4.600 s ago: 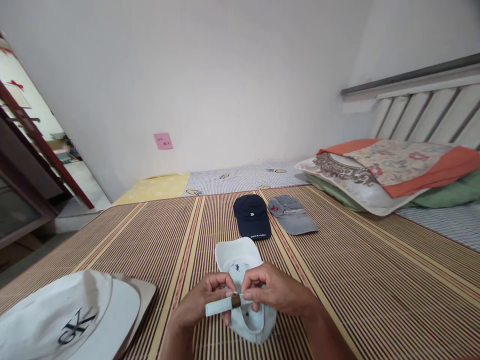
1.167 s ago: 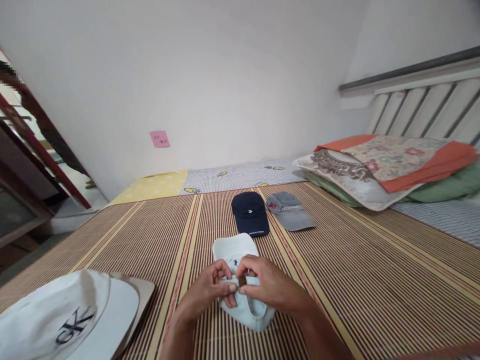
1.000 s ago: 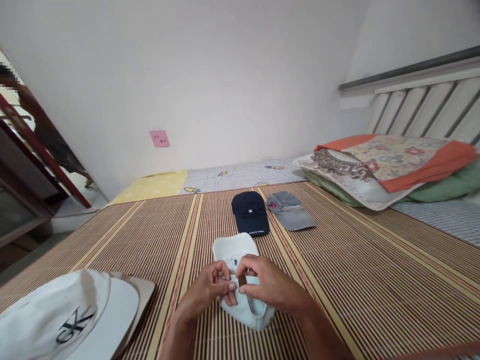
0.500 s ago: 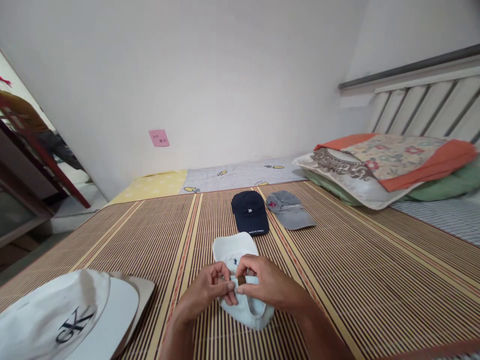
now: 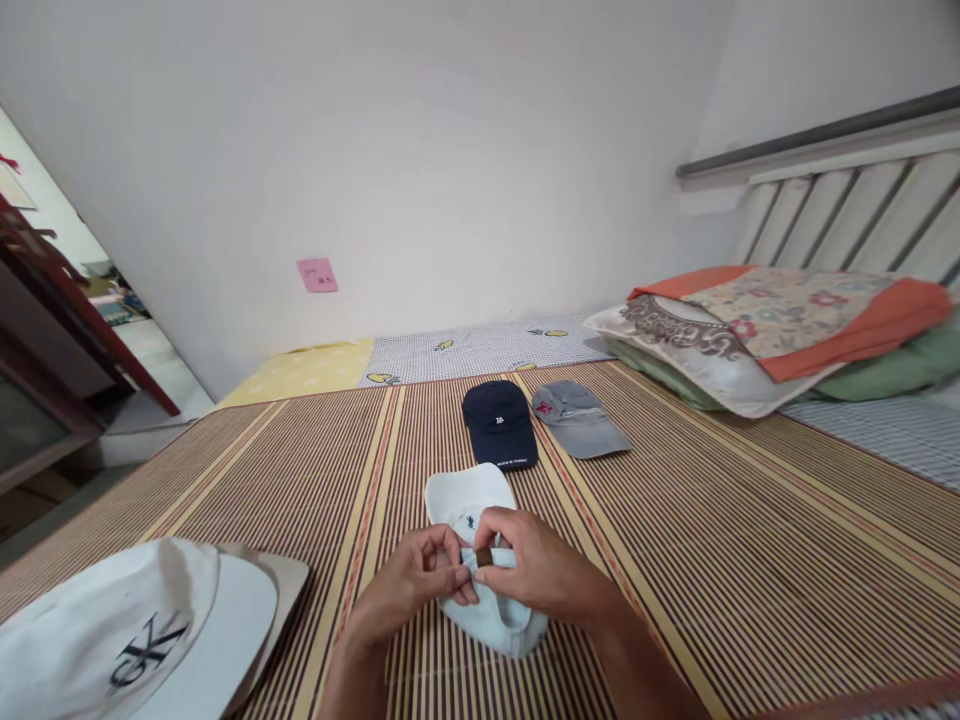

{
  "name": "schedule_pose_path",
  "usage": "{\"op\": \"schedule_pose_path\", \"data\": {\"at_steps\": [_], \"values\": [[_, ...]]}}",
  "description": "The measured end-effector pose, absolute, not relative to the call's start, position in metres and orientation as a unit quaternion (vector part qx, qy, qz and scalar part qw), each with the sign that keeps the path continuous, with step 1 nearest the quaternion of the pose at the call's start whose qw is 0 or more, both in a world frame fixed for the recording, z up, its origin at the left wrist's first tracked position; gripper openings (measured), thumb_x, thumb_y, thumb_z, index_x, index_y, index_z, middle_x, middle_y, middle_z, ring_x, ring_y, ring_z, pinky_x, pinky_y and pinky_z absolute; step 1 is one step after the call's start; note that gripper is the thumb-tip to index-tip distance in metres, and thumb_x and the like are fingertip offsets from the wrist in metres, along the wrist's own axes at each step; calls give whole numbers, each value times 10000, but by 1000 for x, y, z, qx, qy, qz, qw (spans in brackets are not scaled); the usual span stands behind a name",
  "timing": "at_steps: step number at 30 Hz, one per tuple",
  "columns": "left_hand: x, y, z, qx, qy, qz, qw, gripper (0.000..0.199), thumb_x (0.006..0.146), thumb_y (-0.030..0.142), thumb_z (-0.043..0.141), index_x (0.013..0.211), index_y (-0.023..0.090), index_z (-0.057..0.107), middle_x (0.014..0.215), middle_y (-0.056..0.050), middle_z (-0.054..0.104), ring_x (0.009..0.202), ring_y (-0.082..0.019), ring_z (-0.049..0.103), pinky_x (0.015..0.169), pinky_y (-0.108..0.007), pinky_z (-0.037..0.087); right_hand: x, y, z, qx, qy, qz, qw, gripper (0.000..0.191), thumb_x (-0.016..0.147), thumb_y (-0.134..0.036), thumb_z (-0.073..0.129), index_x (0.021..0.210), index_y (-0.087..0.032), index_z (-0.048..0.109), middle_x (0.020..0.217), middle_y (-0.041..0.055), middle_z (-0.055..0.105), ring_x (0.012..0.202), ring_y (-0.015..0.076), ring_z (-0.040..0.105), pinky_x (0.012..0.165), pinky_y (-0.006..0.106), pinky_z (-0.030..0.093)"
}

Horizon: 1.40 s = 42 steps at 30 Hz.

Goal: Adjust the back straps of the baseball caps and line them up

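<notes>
The left hand (image 5: 409,590) and right hand (image 5: 536,570) meet over the pale cap (image 5: 480,560) on the striped mat (image 5: 712,560), its brim pointing away from the person. Left fingertips pinch the back strap; right fingertips pinch the brown buckle (image 5: 484,557), touching, the strap running left to right between both hands.

Both hands on the pale blue cap (image 5: 491,620), lying on the striped mat (image 5: 750,540) with its brim pointing away. Left hand (image 5: 409,590) and right hand (image 5: 536,570) pinch the cap's back strap, fingertips meeting at the small brown buckle (image 5: 484,557). Probably the strap runs through the buckle, fingers hide it. Navy cap (image 5: 500,424) and grey cap (image 5: 579,420) lie side by side further off. White cap (image 5: 127,640) near left, well apart.
</notes>
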State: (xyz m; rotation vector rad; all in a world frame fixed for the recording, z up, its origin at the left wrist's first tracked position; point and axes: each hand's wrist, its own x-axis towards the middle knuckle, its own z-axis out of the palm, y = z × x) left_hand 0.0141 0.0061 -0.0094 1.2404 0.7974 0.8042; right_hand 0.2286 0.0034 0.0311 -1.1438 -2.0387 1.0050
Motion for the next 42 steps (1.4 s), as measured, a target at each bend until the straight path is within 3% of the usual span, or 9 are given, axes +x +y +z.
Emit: {"op": "schedule_pose_path", "data": {"at_steps": [14,17,21,27,32,42], "values": [[16,9,-12,565,359,375,642,339,815,368,854,801,179,572,637,-17,749,596,-137,707,592,-216,511,228,6,23,-446,-755,368,307,125,743,-128,690,823,-207,635,883,-14,712,836,165,633,732,273,415],[16,10,-11,563,350,383,643,361,815,413,844,896,192,571,679,31,714,550,-134,694,532,-218,494,228,6,24,-443,-753,378,307,131,752,-136,695,840,-209,632,876,-18,712,820,160,631,728,269,412],[18,9,-7,588,349,354,638,417,833,465,815,1080,187,626,811,17,711,545,-109,669,505,-205,442,226,4,26,-447,-755,373,301,173,747,-129,686,889,-212,634,880,-14,702,818,163,624,711,265,400],[23,7,-7,612,379,319,616,460,823,579,784,944,149,676,561,57,576,428,-62,473,457,-200,258,226,3,26,-437,-756,392,291,179,732,-148,722,887,-208,655,820,-24,667,790,162,612,682,257,382],[23,7,-9,607,398,328,605,507,782,625,797,862,151,638,599,57,548,451,-63,440,468,-208,293,233,8,23,-429,-742,437,273,270,686,-112,728,940,-198,693,821,-22,679,796,163,629,676,247,390],[21,8,-12,619,393,335,592,451,827,588,768,801,172,597,578,61,511,478,-80,429,482,-213,317,244,12,15,-411,-719,505,245,64,724,-165,675,772,-183,637,683,-25,661,635,136,598,588,235,393]]}}
